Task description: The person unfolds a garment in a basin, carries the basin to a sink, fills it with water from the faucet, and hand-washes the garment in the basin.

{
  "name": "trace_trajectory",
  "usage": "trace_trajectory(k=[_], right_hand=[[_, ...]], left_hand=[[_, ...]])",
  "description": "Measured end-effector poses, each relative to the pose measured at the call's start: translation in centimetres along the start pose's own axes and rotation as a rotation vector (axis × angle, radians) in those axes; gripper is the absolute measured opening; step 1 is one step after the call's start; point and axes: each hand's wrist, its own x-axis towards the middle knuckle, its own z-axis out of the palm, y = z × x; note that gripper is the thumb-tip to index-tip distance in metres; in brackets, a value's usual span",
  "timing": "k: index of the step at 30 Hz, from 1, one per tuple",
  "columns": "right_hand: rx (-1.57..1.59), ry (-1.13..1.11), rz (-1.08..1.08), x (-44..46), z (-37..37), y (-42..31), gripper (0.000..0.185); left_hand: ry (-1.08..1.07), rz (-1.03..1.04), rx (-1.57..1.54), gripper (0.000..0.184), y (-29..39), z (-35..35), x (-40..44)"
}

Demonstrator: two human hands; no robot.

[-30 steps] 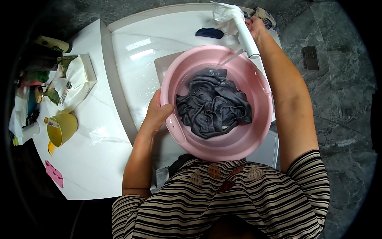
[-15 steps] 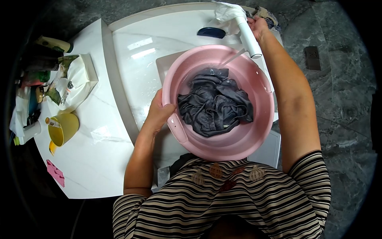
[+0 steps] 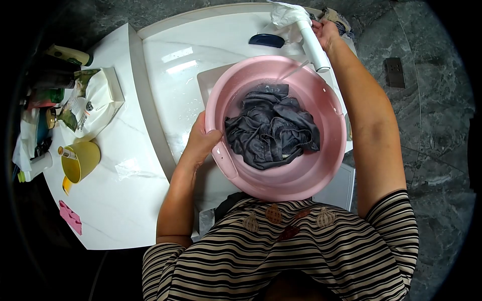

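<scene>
A pink plastic basin (image 3: 228, 168) sits over the sink, holding water and a bunched dark grey garment (image 3: 273, 128). My left hand (image 3: 203, 138) grips the basin's left rim, thumb on top and fingers underneath out of sight. From the white faucet (image 3: 314, 50) a thin stream of water runs into the basin. My right hand (image 3: 327, 34) is up behind the faucet, close to its base. Its fingers are curled and partly hidden, so what they hold cannot be made out. A white cloth or bag (image 3: 288, 15) is draped over the faucet's top.
Beyond the basin, a dark blue comb-like object (image 3: 266, 40) lies on the white counter (image 3: 165, 35). Patterned cloth (image 3: 337, 21) is bunched behind my right hand. To the left are a yellow cup (image 3: 88, 160), a white plastic package (image 3: 100, 105), several bottles and a pink cloth (image 3: 70, 217).
The wet garment has shifted very slightly in the basin as water keeps running. Both hands stay in nearly the same places.
</scene>
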Motion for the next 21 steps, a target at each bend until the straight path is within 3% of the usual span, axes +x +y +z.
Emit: trace_trajectory(k=[9,12,15,18,19,21], right_hand=[[0.039,-0.017,-0.067,-0.7,-0.2,0.4,0.050],[-0.011,-0.103,-0.125,-1.4,-1.0,1.0,0.057],[-0.251,-0.127,-0.161,-3.2,-2.8,1.7,0.058],[-0.752,0.019,-0.152,-7.6,-5.4,2.8,0.061],[-0.920,-0.060,-0.300,-7.0,-7.7,3.5,0.063],[-1.111,-0.048,-0.368,-8.0,-11.3,4.9,0.067]], left_hand=[[-0.017,-0.001,0.011,0.056,-0.1,-0.1,-0.1],[-0.034,-0.008,0.009,0.057,0.2,0.0,-0.3],[-0.022,0.029,-0.021,0.056,-0.1,0.1,-0.3],[-0.016,0.032,-0.042,0.057,-0.4,0.1,-0.1],[-0.022,0.039,-0.031,0.058,-0.3,0.1,-0.2],[-0.032,0.046,-0.012,0.059,-0.3,0.1,-0.2]])
